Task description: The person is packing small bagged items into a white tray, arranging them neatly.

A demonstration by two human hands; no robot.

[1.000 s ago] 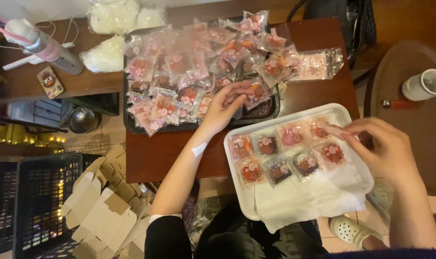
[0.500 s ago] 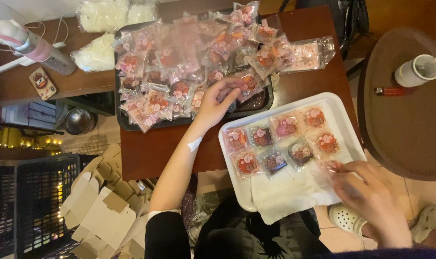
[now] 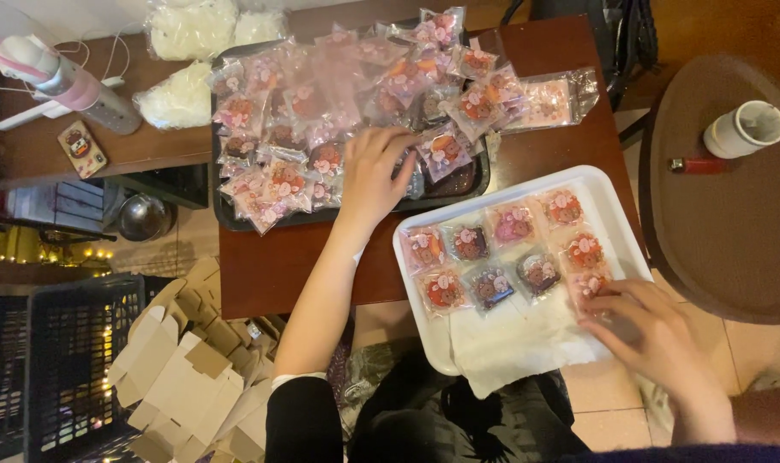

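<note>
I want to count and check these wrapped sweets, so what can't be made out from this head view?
- Sweets lower in the black tray: buried under the top packets and the left hand.
- Packet under the right hand on the white tray: the fingers cover most of it.
- Sweet designs: too small to read.
- Pink-topped bottle: cut off by the left edge.

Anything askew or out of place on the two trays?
Mostly tidy. On the white rectangular tray the clear-wrapped pastry packets lie in neat rows. The dark tray is heaped: packets overlap, and one clear packet lies off its right edge on the brown table. Left hand rests on the heap; right hand at the white tray.
</note>
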